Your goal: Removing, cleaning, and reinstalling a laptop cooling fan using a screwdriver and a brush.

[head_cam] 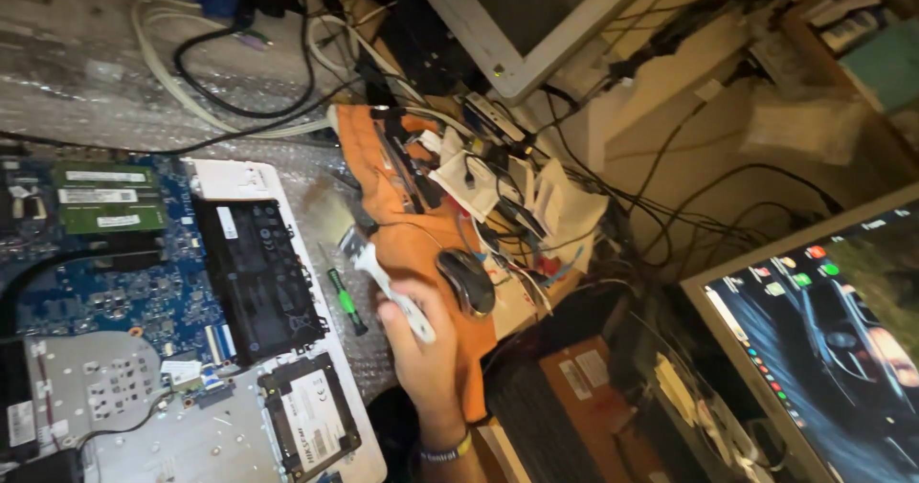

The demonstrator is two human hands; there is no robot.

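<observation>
Head view: right hand [421, 349] sits just right of the opened laptop [182, 330], fingers curled shut around the white handle of a brush [369, 253]. Brush bristles angle up and left, blurred, over the bubble wrap [96, 81] near the laptop's upper right corner. Left hand not in frame.

Laptop lies underside up, cover off: blue circuit board [105, 282], green memory sticks [103, 196], black battery [257, 277] and a drive [311, 421] at the lower edge all exposed. Green-handled screwdriver [345, 301] lies on the bubble wrap between battery and hand, untouched. Black mouse [466, 280] rests on an orange cloth [402, 215] just beside the fingers. Two monitors [823, 349] and tangled cables [536, 215] to the right.

Judgement: step in hand looks like dusting the laptop interior, brush gripped but off the board. Next move would call for carrying the bristles left over battery and board with a light stroke, clear of the loose ribbon connectors.
</observation>
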